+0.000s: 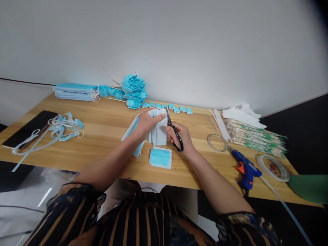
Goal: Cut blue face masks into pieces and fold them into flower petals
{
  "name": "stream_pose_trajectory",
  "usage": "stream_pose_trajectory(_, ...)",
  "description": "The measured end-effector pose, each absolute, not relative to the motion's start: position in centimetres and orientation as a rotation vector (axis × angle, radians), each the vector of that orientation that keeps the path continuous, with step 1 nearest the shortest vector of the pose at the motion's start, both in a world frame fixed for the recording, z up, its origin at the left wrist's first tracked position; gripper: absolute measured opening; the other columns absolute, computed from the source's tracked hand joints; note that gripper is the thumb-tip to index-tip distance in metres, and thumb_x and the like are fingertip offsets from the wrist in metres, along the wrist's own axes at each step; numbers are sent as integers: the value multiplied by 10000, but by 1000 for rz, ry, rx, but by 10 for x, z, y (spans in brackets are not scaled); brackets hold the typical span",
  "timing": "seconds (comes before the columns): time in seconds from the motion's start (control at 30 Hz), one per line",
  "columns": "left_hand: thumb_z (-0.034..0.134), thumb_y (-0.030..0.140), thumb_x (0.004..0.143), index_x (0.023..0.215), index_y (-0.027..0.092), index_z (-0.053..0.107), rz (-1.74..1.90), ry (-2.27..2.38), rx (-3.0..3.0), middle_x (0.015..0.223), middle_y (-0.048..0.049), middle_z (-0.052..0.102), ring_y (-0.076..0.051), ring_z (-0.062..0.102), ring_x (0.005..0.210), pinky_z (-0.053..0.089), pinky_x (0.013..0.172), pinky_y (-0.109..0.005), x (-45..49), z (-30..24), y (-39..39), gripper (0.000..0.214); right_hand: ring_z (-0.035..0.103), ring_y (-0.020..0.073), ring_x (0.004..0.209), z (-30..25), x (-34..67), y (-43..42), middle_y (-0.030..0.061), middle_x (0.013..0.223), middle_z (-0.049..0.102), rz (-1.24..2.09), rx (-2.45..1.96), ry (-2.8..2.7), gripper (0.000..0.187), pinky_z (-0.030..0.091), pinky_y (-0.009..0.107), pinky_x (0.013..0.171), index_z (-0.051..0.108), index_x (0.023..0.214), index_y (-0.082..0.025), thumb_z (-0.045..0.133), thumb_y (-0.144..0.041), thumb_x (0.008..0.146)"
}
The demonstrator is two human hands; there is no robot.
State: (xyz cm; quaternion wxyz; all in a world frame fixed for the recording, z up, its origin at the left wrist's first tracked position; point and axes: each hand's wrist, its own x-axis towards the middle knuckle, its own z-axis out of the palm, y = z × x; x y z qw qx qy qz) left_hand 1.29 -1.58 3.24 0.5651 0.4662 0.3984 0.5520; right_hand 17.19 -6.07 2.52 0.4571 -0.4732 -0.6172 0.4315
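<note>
My left hand (pixel 148 123) grips a pale blue piece of face mask (pixel 161 131), holding it upright over the middle of the table. In my right hand (pixel 182 135) are black-handled scissors (pixel 176 135), their blades up along the right edge of that piece near its top. Whether the blades are parted is too small to tell. Under my left wrist lies a whole face mask (pixel 131 129) with its ear loops. Just in front of my hands rests a small stack of cut blue mask pieces (pixel 160 158).
Blue fabric flowers (pixel 133 90) and a mask stack (pixel 75 92) stand by the wall, beside a row of petals (pixel 176 110). At left, cut strips (pixel 64 126) lie by a black tablet-like slab (pixel 28 128). A glue gun (pixel 246 169), tape roll (pixel 273 167) and wrapped sticks (pixel 256 136) lie right.
</note>
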Motion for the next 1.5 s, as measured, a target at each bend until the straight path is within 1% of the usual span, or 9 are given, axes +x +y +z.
stream_pose_trajectory(0.43, 888, 518, 613, 762, 207, 584, 1497, 1057, 1092, 716, 12, 584, -162, 573, 678, 490, 673, -296, 0, 19, 7, 460, 385, 78, 383, 34, 190, -51, -94, 469, 418, 1251, -947, -1330, 664, 506, 258, 479, 698, 877, -188, 641, -845, 799)
stream_pose_trajectory(0.57, 860, 493, 690, 945, 193, 671, 1514, 1256, 1392, 969, -81, 705, -274, 666, 1020, 518, 957, -388, -6, 13, 15, 437, 355, 74, 369, 36, 196, -47, -108, 475, 375, 1306, -875, -1284, 752, 492, 252, 453, 677, 890, -201, 538, -931, 778)
stream_pose_trajectory(0.63, 846, 455, 732, 1119, 193, 684, 1562, 1303, 1671, 1195, -132, 713, -313, 611, 1247, 437, 1125, -434, -7, 15, 14, 494, 308, 64, 347, 39, 196, -46, -116, 468, 359, 1359, -849, -1238, 764, 474, 245, 428, 665, 879, -207, 500, -946, 781)
stream_pose_trajectory(0.73, 757, 431, 847, 1291, 199, 650, 1576, 1240, 2050, 1412, -164, 650, -329, 535, 1393, 353, 1211, -479, -5, 22, 6, 512, 266, 60, 326, 45, 195, -45, -124, 441, 323, 1442, -844, -1142, 742, 434, 226, 396, 652, 843, -216, 469, -935, 810)
stream_pose_trajectory(0.93, 622, 306, 938, 1244, 202, 720, 957, 995, 2659, 1324, -133, 728, -297, 642, 1268, 437, 1124, -478, 1, 19, -4, 338, 226, 58, 304, 48, 214, -33, -127, 428, 280, 1511, -661, -946, 676, 379, 204, 358, 687, 839, -237, 495, -885, 853)
stream_pose_trajectory(1.07, 599, 190, 888, 1269, 202, 714, 521, 889, 2812, 1322, -127, 734, -302, 650, 1260, 445, 1090, -477, 7, 14, -7, 398, 282, 59, 321, 40, 230, -21, -119, 441, 306, 1521, -574, -931, 643, 394, 196, 381, 716, 887, -250, 516, -861, 868)
stream_pose_trajectory(1.23, 457, 24, 838, 1294, 199, 695, 233, 922, 2902, 1156, -112, 762, -271, 698, 1090, 477, 953, -414, 15, 19, -9, 544, 321, 58, 340, 36, 231, -18, -114, 466, 334, 1481, -627, -990, 654, 410, 201, 409, 719, 919, -252, 531, -874, 846)
stream_pose_trajectory(1.4, 540, 35, 805, 1356, 178, 662, 91, 917, 3001, 1307, -151, 697, -287, 663, 1122, 489, 878, -372, 25, 27, 5, 582, 319, 71, 346, 38, 228, -18, -113, 463, 303, 1425, -715, -1046, 669, 395, 219, 417, 712, 920, -254, 498, -885, 855)
stream_pose_trajectory(1.5, 590, 68, 791, 1147, 158, 760, -97, 998, 3080, 1197, -167, 712, -317, 641, 1131, 478, 897, -390, 35, 31, 23, 404, 332, 78, 354, 38, 228, -17, -110, 459, 313, 1411, -740, -1044, 657, 399, 227, 426, 714, 920, -260, 508, -880, 856)
